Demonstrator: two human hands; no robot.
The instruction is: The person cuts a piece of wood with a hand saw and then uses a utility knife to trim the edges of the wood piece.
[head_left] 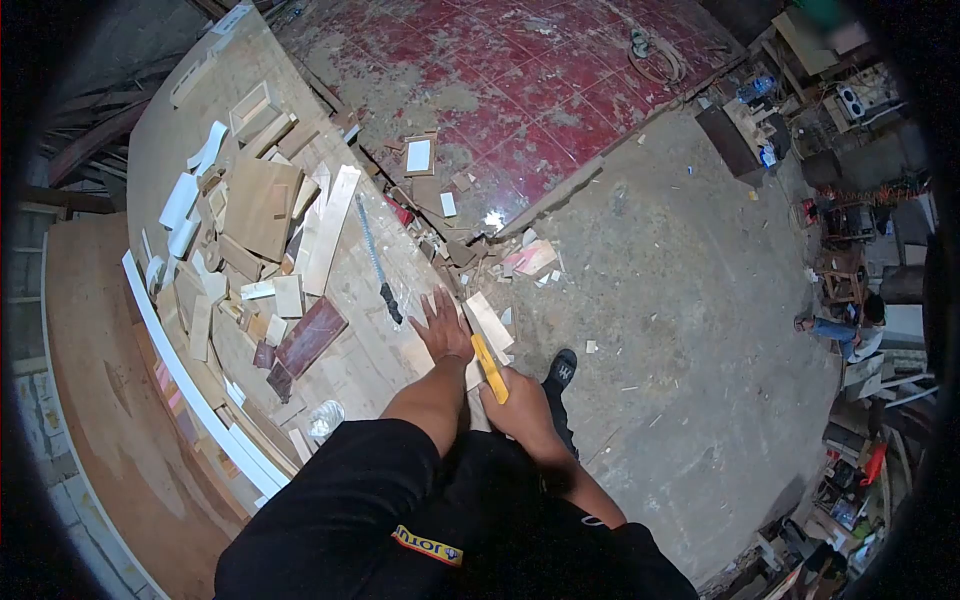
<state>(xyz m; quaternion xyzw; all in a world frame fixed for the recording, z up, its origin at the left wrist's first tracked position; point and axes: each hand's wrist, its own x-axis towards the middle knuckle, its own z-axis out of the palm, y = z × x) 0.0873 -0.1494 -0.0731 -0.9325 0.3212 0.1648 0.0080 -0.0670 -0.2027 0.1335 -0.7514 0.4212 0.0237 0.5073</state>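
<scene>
Down near the body, the right hand (pixel 520 402) has its grip closed tight around a yellow tool (pixel 490 370), by the right edge of the bench (pixel 375 358). A bit farther, the left hand (pixel 443 330) lies palm down, its fingers spread apart. Just right of it is a pale piece of wood (pixel 488 322). To the left lies a dark red board (pixel 312 338). Farther off, a thin tool (pixel 376 263) with a black handle lies beside a wood pile (pixel 262 210). Far away is a red floor (pixel 530 95).

Yellow tool handle (pixel 489 370) slants; pale board (pixel 489 321) just beside.
</scene>
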